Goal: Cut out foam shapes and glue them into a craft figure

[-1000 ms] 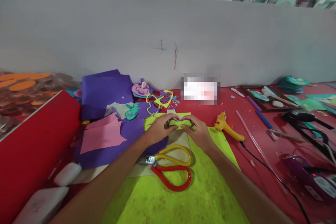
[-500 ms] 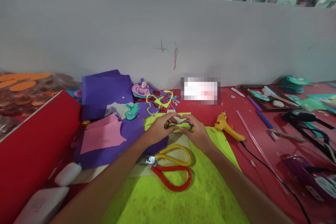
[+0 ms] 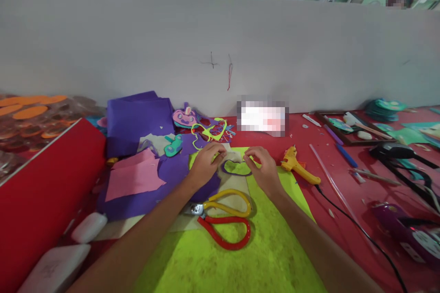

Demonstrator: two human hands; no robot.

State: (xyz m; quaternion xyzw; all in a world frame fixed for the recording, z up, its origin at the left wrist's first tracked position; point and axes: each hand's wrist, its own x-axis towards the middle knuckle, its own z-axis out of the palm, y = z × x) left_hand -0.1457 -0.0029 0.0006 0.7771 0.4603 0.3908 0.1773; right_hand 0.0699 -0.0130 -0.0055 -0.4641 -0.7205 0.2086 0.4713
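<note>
My left hand (image 3: 205, 163) and my right hand (image 3: 261, 168) both pinch a small purple-edged, lime-green felt cut-out (image 3: 237, 167), one at each end, holding it just above a beige sheet (image 3: 237, 194). Both hands are closed on it. Close in front of them lie scissors (image 3: 225, 218) with one yellow and one red handle, resting on the beige sheet and a large lime-green felt sheet (image 3: 247, 256).
Purple felt (image 3: 137, 119) and pink felt (image 3: 132, 176) lie at the left beside a red box (image 3: 44, 192). A yellow glue gun (image 3: 297, 168) with a black cord lies to the right. Tools and teal pieces crowd the far right. A grey partition stands behind.
My hands have drawn apart and shifted slightly away from me, the left one most. The cut-out, squeezed between them before, now hangs open as a loop.
</note>
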